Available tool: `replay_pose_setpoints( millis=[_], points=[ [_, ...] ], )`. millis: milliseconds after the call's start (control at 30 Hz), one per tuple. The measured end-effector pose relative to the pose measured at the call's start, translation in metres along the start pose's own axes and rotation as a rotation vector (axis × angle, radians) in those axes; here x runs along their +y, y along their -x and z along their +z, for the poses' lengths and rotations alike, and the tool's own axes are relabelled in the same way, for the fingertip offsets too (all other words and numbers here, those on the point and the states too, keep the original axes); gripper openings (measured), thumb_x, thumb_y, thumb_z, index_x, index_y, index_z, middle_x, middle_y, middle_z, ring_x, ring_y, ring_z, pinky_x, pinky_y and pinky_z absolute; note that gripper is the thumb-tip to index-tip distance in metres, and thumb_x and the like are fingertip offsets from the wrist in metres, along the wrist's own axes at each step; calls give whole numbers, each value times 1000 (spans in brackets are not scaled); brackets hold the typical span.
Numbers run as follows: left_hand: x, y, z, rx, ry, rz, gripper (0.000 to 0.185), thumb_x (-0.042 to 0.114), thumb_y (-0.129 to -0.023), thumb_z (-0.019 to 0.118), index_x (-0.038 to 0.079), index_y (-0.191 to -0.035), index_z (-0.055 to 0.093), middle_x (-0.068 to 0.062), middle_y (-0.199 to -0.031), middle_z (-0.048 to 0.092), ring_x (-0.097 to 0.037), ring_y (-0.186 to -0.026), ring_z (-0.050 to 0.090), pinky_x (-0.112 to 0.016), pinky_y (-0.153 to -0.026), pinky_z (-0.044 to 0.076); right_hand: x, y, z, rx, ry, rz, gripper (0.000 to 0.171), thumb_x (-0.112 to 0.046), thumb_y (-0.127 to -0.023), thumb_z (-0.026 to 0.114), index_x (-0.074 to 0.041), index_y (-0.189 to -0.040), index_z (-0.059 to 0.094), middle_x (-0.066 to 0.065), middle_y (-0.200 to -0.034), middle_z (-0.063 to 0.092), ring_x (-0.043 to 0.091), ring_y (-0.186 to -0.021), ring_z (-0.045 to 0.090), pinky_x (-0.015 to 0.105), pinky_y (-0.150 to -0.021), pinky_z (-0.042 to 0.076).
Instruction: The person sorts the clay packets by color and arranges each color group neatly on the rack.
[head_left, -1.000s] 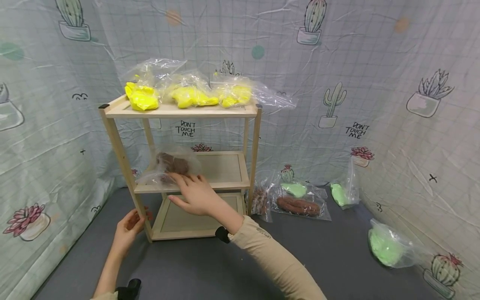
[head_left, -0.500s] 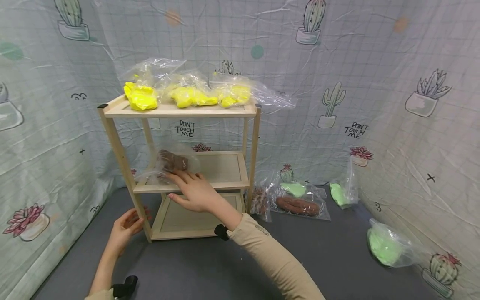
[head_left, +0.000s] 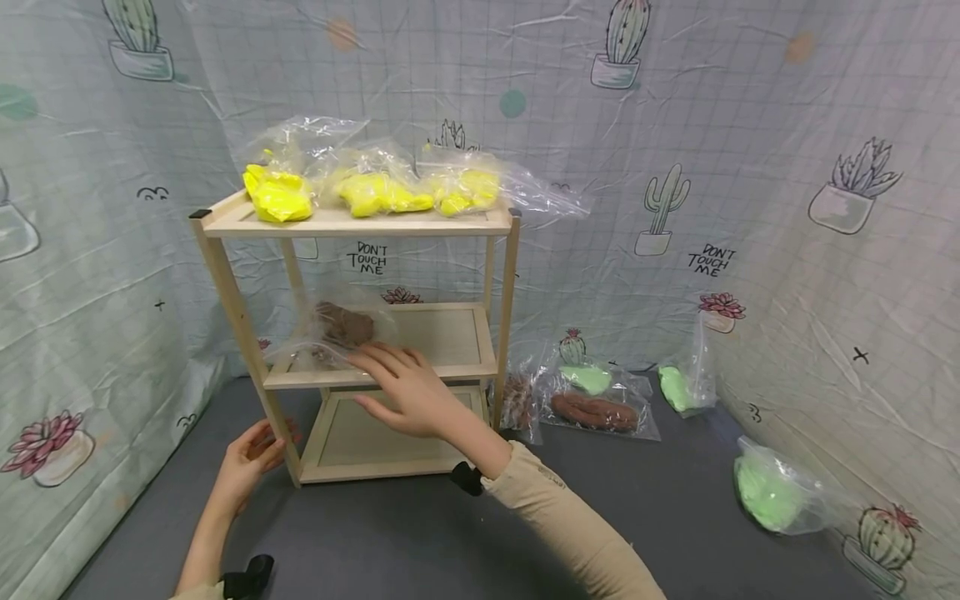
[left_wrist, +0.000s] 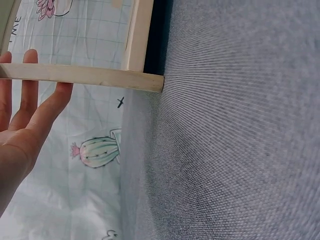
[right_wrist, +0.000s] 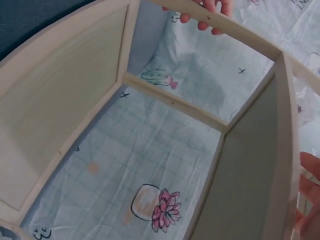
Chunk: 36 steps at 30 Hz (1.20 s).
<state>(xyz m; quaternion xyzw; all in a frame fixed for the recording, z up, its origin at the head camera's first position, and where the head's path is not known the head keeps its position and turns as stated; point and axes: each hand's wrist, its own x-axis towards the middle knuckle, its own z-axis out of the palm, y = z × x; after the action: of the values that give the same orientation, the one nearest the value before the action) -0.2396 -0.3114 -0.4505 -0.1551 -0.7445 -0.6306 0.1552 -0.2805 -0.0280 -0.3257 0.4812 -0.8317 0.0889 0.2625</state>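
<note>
A wooden three-tier shelf rack (head_left: 360,227) stands on the dark grey tabletop. My left hand (head_left: 251,458) holds its front left post (left_wrist: 90,75) low down, with the fingers passing behind the wood. On the middle shelf's left side lies a clear zip bag holding a brown lump (head_left: 345,325). My right hand (head_left: 416,396) is at that shelf's front edge, fingers extended and the fingertips close to the bag; whether they touch it I cannot tell. In the right wrist view, only part of the right hand (right_wrist: 311,195) shows at the right edge.
Several bags of yellow material (head_left: 277,196) line the top shelf. Right of the rack lie a bag of brown strands (head_left: 519,400), a bag with a thick brown piece (head_left: 596,412) and bags of light green material (head_left: 768,492). Printed curtains (head_left: 787,333) enclose the table.
My right hand has drawn back slightly to the right from the bag of brown material, which stays on the middle shelf. The left hand keeps to the post.
</note>
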Motion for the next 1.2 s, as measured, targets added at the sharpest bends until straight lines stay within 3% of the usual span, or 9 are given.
replay_pose_setpoints(
  millis=[167,333,500,733,900,1200],
  points=[
    [-4,0,0,15,-17,0,34,7,-90,50,-3,-123,46,21,-102,61,5,-90,60,-14,-67,48,2,12,-4,60,-1,-27,50,-38,-92,44,-19,-137,33,3,-140,37,19,-131,32,40,-101,32],
    [-8,-1,-1,20,-4,2,34,9,-90,50,0,-123,47,21,-102,61,7,-91,59,-13,-68,48,5,23,-9,103,-7,-46,48,-34,-91,48,-17,-134,38,4,-138,41,20,-129,36,41,-99,34],
    [-9,-2,0,22,-17,5,37,12,-91,50,-4,-123,45,21,-102,61,8,-92,58,-13,-68,47,9,37,-12,144,23,-52,47,-34,-91,49,-17,-133,39,4,-136,43,19,-126,38,40,-97,35],
    [-8,0,1,52,-45,-35,28,14,-91,51,13,-118,52,22,-99,61,9,-91,58,-13,-68,47,14,68,-14,184,39,-60,46,-38,-93,43,-17,-133,39,4,-135,43,19,-125,39,38,-96,34],
    [-3,2,3,43,-32,-24,28,9,-90,50,14,-118,53,21,-99,61,8,-91,58,-13,-67,47,23,93,-14,230,18,-54,46,-31,-88,54,-15,-130,42,6,-131,47,20,-122,42,39,-95,35],
    [-2,2,3,34,-1,-2,29,4,-90,49,15,-116,54,18,-98,63,7,-91,59,-13,-67,47,52,145,-15,275,45,-15,40,-28,-89,54,-12,-125,48,7,-125,51,24,-113,47,40,-88,37]
  ],
)
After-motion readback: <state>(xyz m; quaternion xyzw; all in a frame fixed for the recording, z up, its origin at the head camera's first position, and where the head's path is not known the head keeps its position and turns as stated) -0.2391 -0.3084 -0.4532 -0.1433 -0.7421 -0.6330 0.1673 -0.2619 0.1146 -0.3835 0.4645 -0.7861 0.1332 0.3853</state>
